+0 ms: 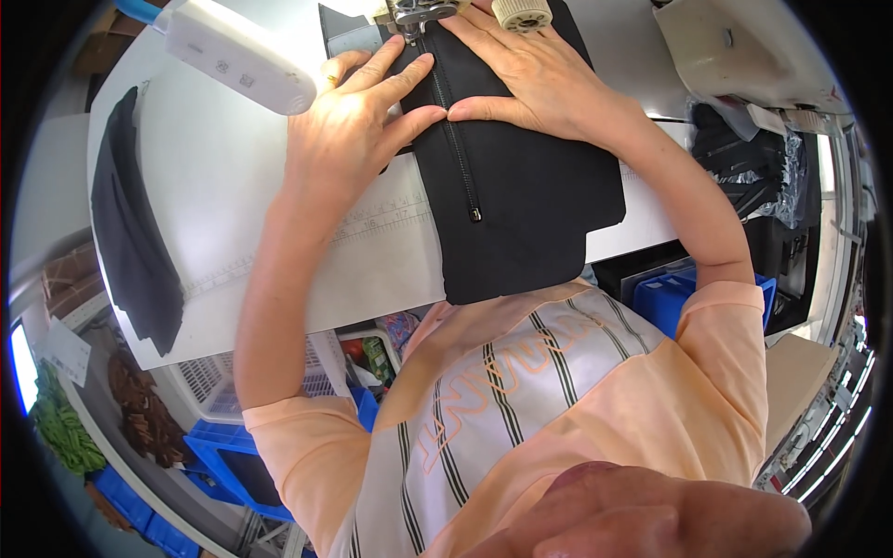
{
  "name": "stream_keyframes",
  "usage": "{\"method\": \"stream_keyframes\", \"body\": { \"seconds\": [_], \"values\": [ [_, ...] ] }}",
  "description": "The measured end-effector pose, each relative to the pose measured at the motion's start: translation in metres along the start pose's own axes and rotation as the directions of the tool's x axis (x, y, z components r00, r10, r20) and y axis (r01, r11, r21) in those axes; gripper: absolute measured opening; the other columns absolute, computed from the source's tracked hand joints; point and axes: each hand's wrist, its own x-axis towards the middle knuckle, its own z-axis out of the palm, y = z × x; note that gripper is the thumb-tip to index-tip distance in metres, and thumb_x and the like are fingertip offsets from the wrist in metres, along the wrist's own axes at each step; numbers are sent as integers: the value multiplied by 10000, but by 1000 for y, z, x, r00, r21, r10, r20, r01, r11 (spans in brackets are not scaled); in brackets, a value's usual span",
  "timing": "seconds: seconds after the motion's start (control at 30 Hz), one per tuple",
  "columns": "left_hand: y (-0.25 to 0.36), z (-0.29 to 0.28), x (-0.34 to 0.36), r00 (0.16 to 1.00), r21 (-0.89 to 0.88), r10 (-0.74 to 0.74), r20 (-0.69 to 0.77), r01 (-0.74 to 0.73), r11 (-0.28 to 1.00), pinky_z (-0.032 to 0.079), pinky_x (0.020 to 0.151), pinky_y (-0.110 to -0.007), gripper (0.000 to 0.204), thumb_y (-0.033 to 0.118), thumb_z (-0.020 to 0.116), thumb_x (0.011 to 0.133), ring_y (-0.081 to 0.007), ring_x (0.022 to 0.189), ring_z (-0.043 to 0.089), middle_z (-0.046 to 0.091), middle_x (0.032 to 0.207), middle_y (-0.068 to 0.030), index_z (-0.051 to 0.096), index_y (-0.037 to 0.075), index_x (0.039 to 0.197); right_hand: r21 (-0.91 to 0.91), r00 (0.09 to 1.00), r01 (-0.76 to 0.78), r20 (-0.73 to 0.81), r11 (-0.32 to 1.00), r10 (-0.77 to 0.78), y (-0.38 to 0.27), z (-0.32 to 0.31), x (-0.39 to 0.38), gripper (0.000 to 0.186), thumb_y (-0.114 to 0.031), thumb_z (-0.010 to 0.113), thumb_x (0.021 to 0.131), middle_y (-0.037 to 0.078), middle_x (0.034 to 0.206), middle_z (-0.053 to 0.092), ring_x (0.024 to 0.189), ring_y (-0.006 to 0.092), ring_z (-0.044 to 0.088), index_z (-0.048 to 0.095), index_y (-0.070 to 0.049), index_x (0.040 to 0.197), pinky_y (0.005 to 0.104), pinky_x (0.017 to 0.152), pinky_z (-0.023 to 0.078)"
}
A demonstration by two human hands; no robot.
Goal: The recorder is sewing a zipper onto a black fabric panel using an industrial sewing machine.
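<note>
A black fabric panel (530, 195) lies flat under the sewing machine's presser foot (412, 30), its lower end hanging toward my chest. Down its left part runs a black zipper (454, 139), with a small metal end near the bottom. My left hand (358, 112) rests left of the zipper, fingers spread, fingertips close by the presser foot. On the right side of the zipper my right hand (526, 79) presses the panel flat, its upper fingertips partly hidden by the machine head. Both thumbs point inward and almost meet at the zipper.
The white sewing table (223, 186) has a printed ruler scale. A stack of black fabric pieces (135, 223) lies on its left. A white lamp (237, 60) reaches in above my left hand. Below stand a white basket (209, 377) and blue crates (233, 456); black pieces (735, 153) fill the right side.
</note>
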Motion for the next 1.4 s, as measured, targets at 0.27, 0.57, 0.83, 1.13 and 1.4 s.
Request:
{"method": "stream_keyframes", "body": {
  "seconds": [0.27, 0.57, 0.83, 1.13, 1.4],
  "values": [
    [1, -1, 3, 987, 51, 103, -120, -97, 994, 550, 803, -368, 432, 416, 761, 758, -287, 1048, 640, 672, 1220, -32, 730, 172, 1114, -174, 938, 144, -289, 974, -191, -5, 5, -5, 422, -204, 688, 827, 152, 1077, 657, 1041, 301, 616, 608, 13, 1180, 425, 950, 460],
    [2, -1, 3, 979, 67, 125, -163, -116, 991, 544, 811, -362, 409, 414, 773, 746, -283, 1012, 662, 701, 1158, -36, 747, 170, 1073, -204, 941, 63, -313, 977, -126, -6, 10, 0, 372, -184, 624, 902, 30, 992, 688, 804, 201, 636, 617, -187, 1274, 319, 732, 526],
    [-3, 1, -7, 989, -52, 63, -133, -70, 996, 508, 895, -389, 430, 366, 789, 753, -300, 1134, 605, 663, 1234, -87, 726, 153, 1122, 186, 959, 141, -268, 973, -88, -6, 0, -21, 404, -234, 707, 844, 129, 1116, 646, 1123, 303, 574, 617, 3, 1158, 433, 952, 468],
    [68, -55, -88, 970, -254, 101, 222, -42, 966, 305, 1089, -509, 514, 313, 729, 806, -332, 1346, 430, 529, 1411, -78, 619, 153, 1282, 181, 973, 224, -100, 958, -209, -69, -23, -133, 483, -115, 725, 664, 100, 1294, 599, 1190, 331, 557, 649, -33, 1134, 438, 922, 505],
    [69, -28, -68, 999, -359, 33, 37, -18, 933, 498, 801, -351, 254, 253, 731, 826, -243, 843, 644, 663, 984, -29, 705, 49, 976, 475, 967, 14, -230, 880, 109, -71, -55, -95, 148, -68, 723, 802, 99, 833, 686, 695, 261, 641, 681, -20, 936, 310, 631, 510]
  ]
}}
